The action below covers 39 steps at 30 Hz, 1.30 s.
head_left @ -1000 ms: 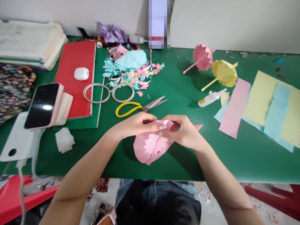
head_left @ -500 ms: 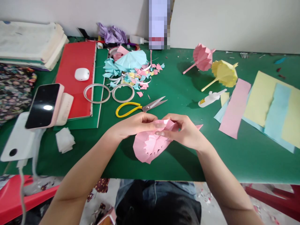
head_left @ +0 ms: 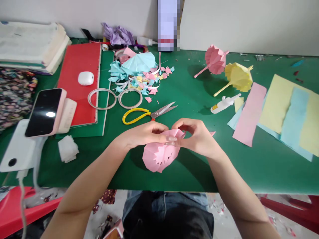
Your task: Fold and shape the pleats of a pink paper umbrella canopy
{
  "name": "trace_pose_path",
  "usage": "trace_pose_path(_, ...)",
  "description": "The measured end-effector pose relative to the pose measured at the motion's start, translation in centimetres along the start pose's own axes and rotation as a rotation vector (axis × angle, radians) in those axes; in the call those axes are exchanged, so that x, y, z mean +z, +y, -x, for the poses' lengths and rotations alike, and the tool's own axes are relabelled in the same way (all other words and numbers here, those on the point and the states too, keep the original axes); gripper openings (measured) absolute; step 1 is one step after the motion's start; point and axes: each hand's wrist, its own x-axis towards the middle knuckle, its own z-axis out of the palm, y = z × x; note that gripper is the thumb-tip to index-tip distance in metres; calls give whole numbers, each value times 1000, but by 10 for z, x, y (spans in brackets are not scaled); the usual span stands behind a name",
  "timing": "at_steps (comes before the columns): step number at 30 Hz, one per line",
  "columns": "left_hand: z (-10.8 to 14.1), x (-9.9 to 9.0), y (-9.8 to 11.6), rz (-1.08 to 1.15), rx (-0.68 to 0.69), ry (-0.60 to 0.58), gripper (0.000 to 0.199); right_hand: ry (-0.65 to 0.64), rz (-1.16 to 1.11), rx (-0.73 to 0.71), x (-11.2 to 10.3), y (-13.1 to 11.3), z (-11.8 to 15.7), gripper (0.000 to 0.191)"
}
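A pleated, rounded piece of pink paper (head_left: 159, 157) with jagged cuts in its middle hangs above the green table near its front edge. My left hand (head_left: 149, 133) pinches its upper edge from the left, thumb on the near side. From the right, my right hand (head_left: 193, 137) grips the same edge, the two thumbs meeting there. Just beyond my left hand lie yellow-handled scissors (head_left: 139, 116), blades apart and pointing right. A pink paper umbrella (head_left: 215, 59) and a yellow paper umbrella (head_left: 239, 78) rest farther back on the right.
Paper scraps (head_left: 147, 79) and two tape rings (head_left: 130, 98) lie beyond the scissors. A glue bottle (head_left: 221, 105) and coloured paper sheets (head_left: 250, 114) are on the right. At left are a phone (head_left: 45, 113), a red folder (head_left: 79, 99) and a white case (head_left: 86, 78).
The fingers of my right hand have lifted and arched off the pink paper's far side, thumb still at its edge. The paper has turned slightly and looks narrower.
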Motion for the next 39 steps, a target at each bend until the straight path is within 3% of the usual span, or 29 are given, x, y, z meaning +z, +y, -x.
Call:
trace_pose_path(11, -3, 1, -4, -5, 9, 7, 25, -3, -175, -67, 0, 7, -2, 34)
trace_pose_path(19, 3, 3, 6, -181, -7, 45, 30, -73, -183, -72, 1, 8, -2, 32)
trace_pose_path(24, 2, 1, 2, -164, 38, 64, 33, -90, -139, -64, 1, 7, -2, 32)
trace_pose_path(30, 3, -1, 5, -152, 137, 170, 33, -132, -99, 85, -1, 6, 0, 50)
trace_pose_path(34, 5, -7, 8, -220, 210, 259, 31, -126, 46, 185, -4, 6, 0, 33)
trace_pose_path(39, 9, -13, 9, -330, 212, 239, 22, -159, 113, 192, -4, 5, 0, 28)
